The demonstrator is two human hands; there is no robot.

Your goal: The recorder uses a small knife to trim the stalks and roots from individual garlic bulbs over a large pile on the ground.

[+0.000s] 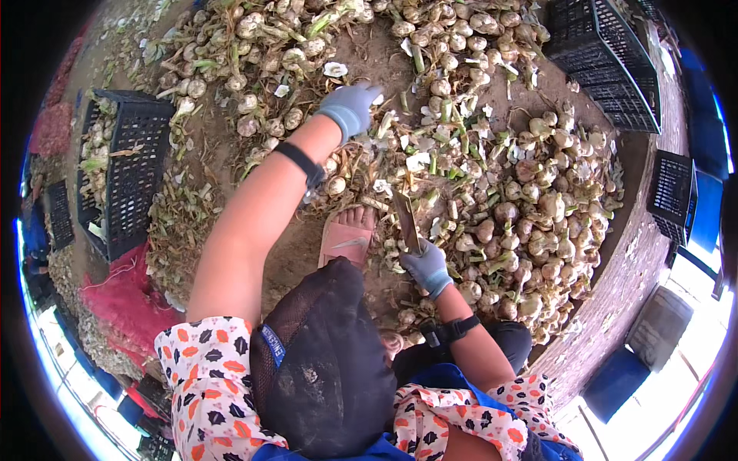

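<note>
My left hand [347,109], in a grey-blue work glove, reaches forward over the dirt floor among garlic bulbs and dry leaves. A small pale piece shows by its fingertips; whether it is held cannot be told. Closer to my body, my right hand [428,268] wears a similar glove and grips a knife [406,222], its flat blade pointing forward. Cut stalks and papery skins [441,155] lie between the hands. To the right spreads a heap of trimmed garlic bulbs [536,225]. Garlic with stalks [253,52] is piled ahead on the left.
A black plastic crate [138,167] holding garlic stands at left, beside a red mesh sack [130,299]. Another black crate [605,63] is at the upper right. A rough ledge [620,248] borders the right heap. My sandalled foot [349,236] sits between my hands.
</note>
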